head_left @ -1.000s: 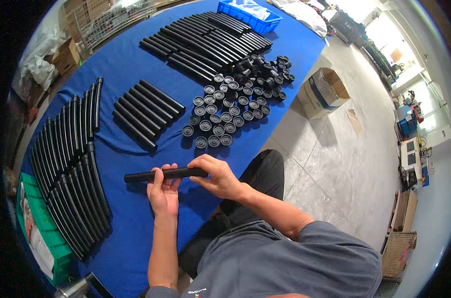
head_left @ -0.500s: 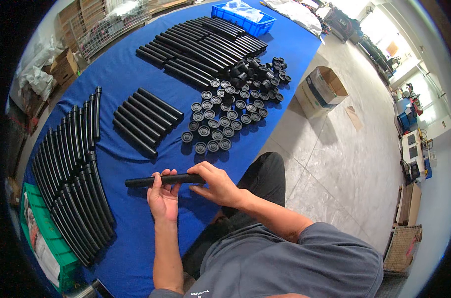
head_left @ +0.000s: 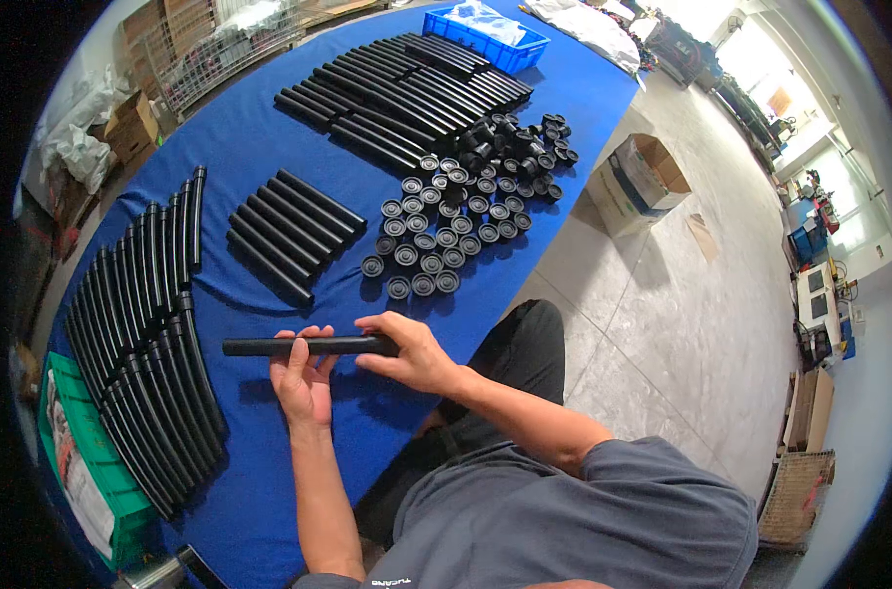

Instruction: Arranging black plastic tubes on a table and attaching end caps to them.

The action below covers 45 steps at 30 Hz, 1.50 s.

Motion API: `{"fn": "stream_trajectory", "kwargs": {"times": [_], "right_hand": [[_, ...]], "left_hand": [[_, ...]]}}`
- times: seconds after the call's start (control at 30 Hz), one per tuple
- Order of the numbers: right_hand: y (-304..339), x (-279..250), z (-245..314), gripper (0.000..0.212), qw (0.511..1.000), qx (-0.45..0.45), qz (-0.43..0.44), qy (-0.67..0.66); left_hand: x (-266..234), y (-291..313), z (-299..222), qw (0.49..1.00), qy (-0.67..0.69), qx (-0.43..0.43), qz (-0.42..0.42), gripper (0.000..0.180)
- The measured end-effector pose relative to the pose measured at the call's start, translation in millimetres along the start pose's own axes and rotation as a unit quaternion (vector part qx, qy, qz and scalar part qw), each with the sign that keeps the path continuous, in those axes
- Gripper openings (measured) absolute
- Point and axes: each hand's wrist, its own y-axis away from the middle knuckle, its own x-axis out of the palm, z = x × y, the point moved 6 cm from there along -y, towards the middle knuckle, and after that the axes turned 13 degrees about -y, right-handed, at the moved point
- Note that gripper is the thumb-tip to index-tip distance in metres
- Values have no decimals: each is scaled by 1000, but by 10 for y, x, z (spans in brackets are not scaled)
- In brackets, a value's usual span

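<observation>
Workshop floor, pale tiles, long bench [head_left: 269,147] under a blue cloth running from the near left to the far right. Person sits at its near long edge, grey shirt, dark trousers.

Both hands are on one black tube [head_left: 309,346], held level just above the cloth near the near edge, roughly parallel to it. Left hand [head_left: 304,378] is under the tube's middle, palm up, fingers curled round it. Right hand [head_left: 407,348] is clenched over the tube's right end, covering it; can't tell what's under the palm. Left end of the tube sticks out free.

Rest of the bench:
- curved black tubes [head_left: 142,344] in a fanned row along the left edge, just left of the hands
- short straight tubes [head_left: 289,236] in a small side-by-side batch mid-bench, beyond the held tube
- round black caps [head_left: 436,240] laid in rows at the near edge, right of the short tubes, thinning into a loose heap of black fittings [head_left: 515,147] further along
- long straight tubes [head_left: 407,93] in a big batch toward the far end
- blue crate [head_left: 485,29] at the far end, clear bags in it

Off the bench: green crate [head_left: 73,461] on the floor by the near left corner; open cardboard box [head_left: 632,182] on the tiles beside the near edge, close to the fittings heap. Wire cage and cartons behind the far long edge.
</observation>
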Motion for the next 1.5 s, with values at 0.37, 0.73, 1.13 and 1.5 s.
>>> {"fn": "stream_trajectory", "kwargs": {"times": [0.37,0.73,1.13,1.5], "right_hand": [[50,-15,-104,34,996,35,34,-70],[109,-20,-123,40,987,126,24,-99],[93,-8,-65,38,993,87,67,-46],[124,-15,-114,42,945,266,22,-189]], "left_hand": [[18,17,-11,996,-82,5,-39,16],[37,27,-2,999,-45,27,8,25],[13,25,-18,999,-29,15,-26,27],[-16,10,-6,999,-10,-26,35,20]]}}
